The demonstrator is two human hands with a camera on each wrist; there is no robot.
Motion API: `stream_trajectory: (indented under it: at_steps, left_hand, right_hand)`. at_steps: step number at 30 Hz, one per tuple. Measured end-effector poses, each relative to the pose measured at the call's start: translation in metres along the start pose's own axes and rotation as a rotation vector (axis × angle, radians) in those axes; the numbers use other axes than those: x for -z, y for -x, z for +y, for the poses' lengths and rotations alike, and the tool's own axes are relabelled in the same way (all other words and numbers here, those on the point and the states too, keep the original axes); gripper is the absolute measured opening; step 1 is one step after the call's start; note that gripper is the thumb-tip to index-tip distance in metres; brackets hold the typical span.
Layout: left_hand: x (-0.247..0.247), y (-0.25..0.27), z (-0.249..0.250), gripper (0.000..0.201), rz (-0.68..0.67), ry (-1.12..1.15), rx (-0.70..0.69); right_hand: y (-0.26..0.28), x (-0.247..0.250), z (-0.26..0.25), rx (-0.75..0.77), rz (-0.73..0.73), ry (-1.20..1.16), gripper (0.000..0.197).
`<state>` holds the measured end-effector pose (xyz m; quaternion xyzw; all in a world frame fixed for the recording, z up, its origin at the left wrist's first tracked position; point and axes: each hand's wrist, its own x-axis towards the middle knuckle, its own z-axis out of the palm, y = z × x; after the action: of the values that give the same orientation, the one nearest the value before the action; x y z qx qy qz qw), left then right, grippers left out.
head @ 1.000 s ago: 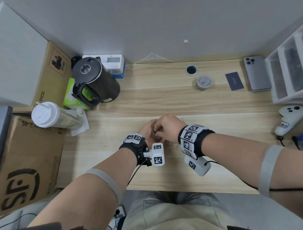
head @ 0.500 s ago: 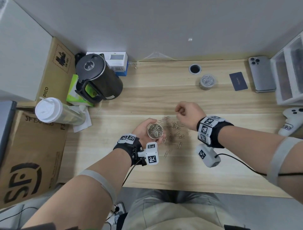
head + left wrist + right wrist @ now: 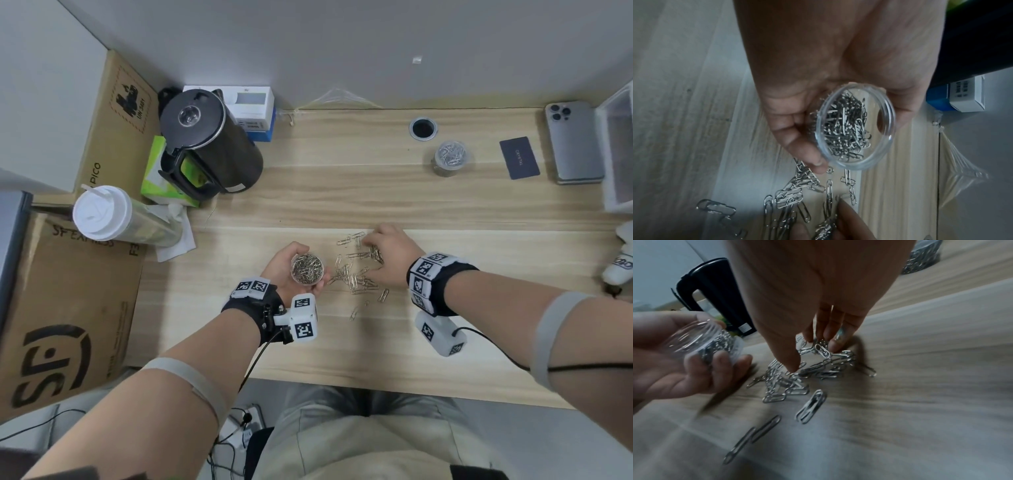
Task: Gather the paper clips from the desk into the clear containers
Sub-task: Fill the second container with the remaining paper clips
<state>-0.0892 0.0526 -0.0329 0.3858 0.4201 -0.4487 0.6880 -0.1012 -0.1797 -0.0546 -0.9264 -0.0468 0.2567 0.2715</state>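
Note:
My left hand (image 3: 279, 262) grips a small round clear container (image 3: 307, 269) packed with paper clips, its mouth facing up (image 3: 855, 126). It hovers just above the desk. Right of it, several loose silver paper clips (image 3: 356, 275) lie scattered on the wood (image 3: 797, 379). My right hand (image 3: 375, 255) reaches down onto the far side of this pile. Its fingertips (image 3: 833, 345) and thumb close round a small bunch of clips (image 3: 822, 348). A second clear container (image 3: 450, 157), also filled with clips, stands at the back right.
A black kettle (image 3: 205, 147) and a lidded cup (image 3: 102, 212) stand at the left, beside cardboard boxes (image 3: 68, 308). At the back right lie a dark card (image 3: 519, 157), a phone (image 3: 575, 142) and a white drawer unit (image 3: 616, 147). A white controller (image 3: 620, 263) sits at the right edge.
My right hand left the container, swung right and came down onto the loose clips, closing on a bunch. My left hand still holds the container, shifted slightly left.

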Motion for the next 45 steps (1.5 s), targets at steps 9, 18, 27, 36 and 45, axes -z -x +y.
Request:
stream_trajectory:
  at_steps: [9, 18, 27, 36, 45]
  left_hand:
    - [0.014, 0.005, 0.009, 0.035, -0.015, -0.007, -0.045]
    - [0.025, 0.006, 0.01, 0.03, -0.012, 0.063, -0.045]
    - [0.021, 0.008, 0.012, 0.03, -0.037, 0.028, -0.045]
    - [0.015, 0.004, 0.011, 0.033, -0.022, -0.035, -0.033]
    - [0.008, 0.001, 0.006, 0.03, -0.015, -0.071, -0.016]
  right_hand:
    - [-0.015, -0.001, -0.026, 0.056, 0.116, 0.184, 0.062]
    - [-0.011, -0.029, -0.048, 0.251, 0.003, 0.353, 0.021]
    - [-0.004, -0.02, -0.047, 0.291, -0.074, 0.39, 0.029]
    - [0.006, -0.016, -0.037, 0.29, -0.114, 0.434, 0.013]
    - [0.018, -0.023, -0.038, 0.374, -0.175, 0.46, 0.039]
